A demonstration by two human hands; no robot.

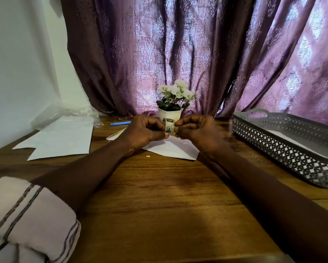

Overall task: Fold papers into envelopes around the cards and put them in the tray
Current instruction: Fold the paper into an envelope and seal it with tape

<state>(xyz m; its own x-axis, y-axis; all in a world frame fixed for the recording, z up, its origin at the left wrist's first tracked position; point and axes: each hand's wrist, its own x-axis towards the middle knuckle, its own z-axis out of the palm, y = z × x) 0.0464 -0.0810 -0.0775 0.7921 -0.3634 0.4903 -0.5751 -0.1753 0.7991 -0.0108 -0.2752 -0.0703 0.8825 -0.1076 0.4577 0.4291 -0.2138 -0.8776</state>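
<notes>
1. Rolled sleeve (26, 221), pale with dark stripes, is sitting at 7 o'clock on the left forearm, nearest the camera.
2. Both forearms are reaching forward over the wooden table (159, 196) toward the centre of the view.
3. Left hand (144, 130) is keeping a narrow grip. Its fingers are curled, and the thumb and fingertips are pinching the left side of a small printed roll (168, 125).
4. Right hand (197, 130) is also keeping a narrow grip, pinching the right side of the same roll near its lower edge.
5. The printed roll is being held above the table, between the two hands.
6. A folded paper (174, 149) is lying flat on the table directly below the hands, extending toward 4 o'clock. Whether a card is lying inside it cannot be told.
7. A grey perforated tray (284, 149) is sitting at 3 o'clock, well apart from the hands, with a white sheet (284, 135) lying inside.
8. Loose sheets (64, 141) are overlapping at 9 o'clock, with a clear plastic bag (64, 112) lying behind them.
9. A blue pen (120, 123) is lying at 11 o'clock of the left hand.
10. A flower pot (169, 113) is standing at 12 o'clock in front of a purple curtain (197, 44).
</notes>
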